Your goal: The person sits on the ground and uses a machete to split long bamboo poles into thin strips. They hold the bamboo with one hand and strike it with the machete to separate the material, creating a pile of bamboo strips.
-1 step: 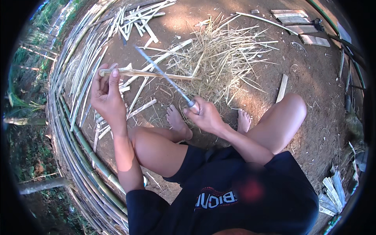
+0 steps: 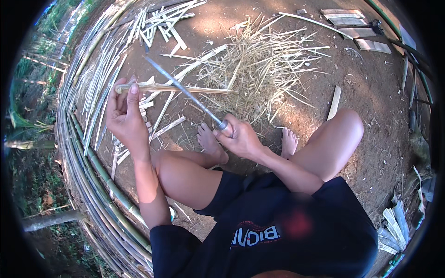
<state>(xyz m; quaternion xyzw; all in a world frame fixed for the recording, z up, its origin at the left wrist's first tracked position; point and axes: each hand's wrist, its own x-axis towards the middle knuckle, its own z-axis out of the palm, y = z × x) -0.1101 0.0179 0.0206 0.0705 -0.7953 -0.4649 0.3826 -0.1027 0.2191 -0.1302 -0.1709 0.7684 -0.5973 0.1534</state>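
Observation:
At the left, raised above the ground, my left hand (image 2: pixel 126 113) pinches the thick end of a split bamboo piece (image 2: pixel 178 88) between thumb and fingers. The piece points right, and its thin end reaches over a heap of shavings. My right hand (image 2: pixel 241 139), in the middle, is closed round the handle of a long, narrow-bladed knife (image 2: pixel 201 106). The blade slants up and left from my fist. It crosses the bamboo piece in the picture; whether the two touch I cannot tell.
A heap of pale bamboo shavings (image 2: pixel 259 69) lies on the earth beyond my bare feet. Split strips (image 2: pixel 99 92) are spread at the left, alongside long bamboo poles (image 2: pixel 104 173). Flat slats (image 2: pixel 345 23) lie at the far right, and a single slat (image 2: pixel 334 103) lies beyond my right knee.
The knife blade has swung a little left, its tip now lower and further left along the bamboo piece. My right hand has shifted slightly left; my left hand has barely moved.

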